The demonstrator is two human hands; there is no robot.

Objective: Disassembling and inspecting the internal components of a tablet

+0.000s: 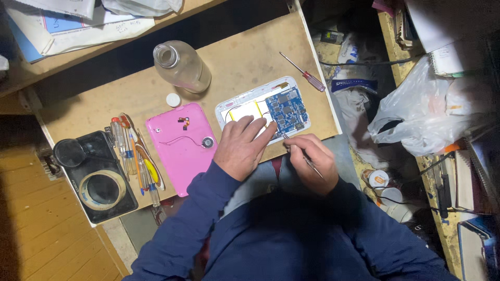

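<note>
Gripping a thin metal tool (307, 158) between closed fingers, the right hand (312, 161) is hovering at the near edge of the wooden board (234, 62), the tool's tip reaching toward the blue circuit board (286, 109). The left hand (242, 145) is lying flat and open, its fingers pressing on the opened tablet (263, 110), which is sitting white-framed near the board's right end with its circuit board on the right side. Both sleeves are dark blue.

Just left of the left hand, the pink back cover (182, 145) is lying inside up, a small round part on a thin wire resting on it. Further left, a bundle of screwdrivers and pens (135, 156) is lying beside a black tray (99, 177) holding a roll of tape (101, 190) and a magnifier (69, 152).

Farther off, a white cap (173, 99) is sitting next to a clear bottle (181, 66) lying on its side. A red-handled screwdriver (304, 73) is lying beyond the tablet.
</note>
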